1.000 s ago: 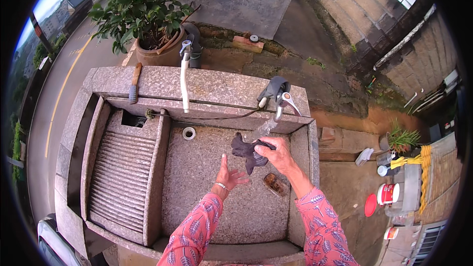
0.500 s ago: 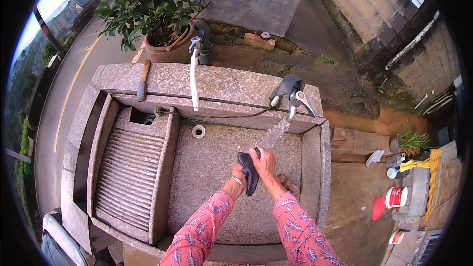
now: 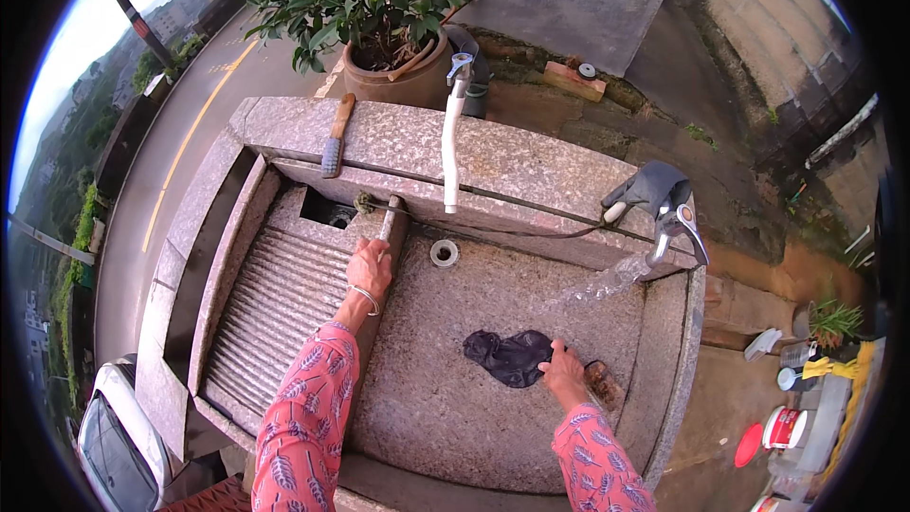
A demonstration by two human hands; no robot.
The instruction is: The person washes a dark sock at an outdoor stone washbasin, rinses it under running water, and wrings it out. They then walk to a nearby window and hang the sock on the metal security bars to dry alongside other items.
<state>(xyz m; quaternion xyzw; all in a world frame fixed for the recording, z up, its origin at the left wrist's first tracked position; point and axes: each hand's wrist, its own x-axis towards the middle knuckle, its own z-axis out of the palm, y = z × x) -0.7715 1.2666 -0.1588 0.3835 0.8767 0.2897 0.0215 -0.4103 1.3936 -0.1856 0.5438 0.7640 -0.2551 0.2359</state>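
Observation:
A dark wet cloth (image 3: 507,357) lies crumpled on the bed of the stone sink (image 3: 417,408). My right hand (image 3: 566,376) is closed on its right edge, thumb and fingers pinching the fabric. My left hand (image 3: 369,270) is away from the cloth, at the stone divider (image 3: 368,360) beside the ribbed washboard (image 3: 270,322). Its fingers are curled, and whatever lies under them is hidden. Water runs from the right tap (image 3: 668,232) into the basin. A brown blocky item (image 3: 604,382) sits just right of my right hand.
A wooden-handled brush (image 3: 337,137) rests on the sink's back ledge. A second tap with a white hose (image 3: 451,161) hangs over the basin near a white drain ring (image 3: 444,253). Behind stands a potted plant (image 3: 398,66). A red-and-white bucket (image 3: 785,428) is on the ground at right.
My hands were together holding the bunched cloth near the stream. Now the left has let go and moved left to the divider, while the cloth lies spread on the basin bed under my right hand.

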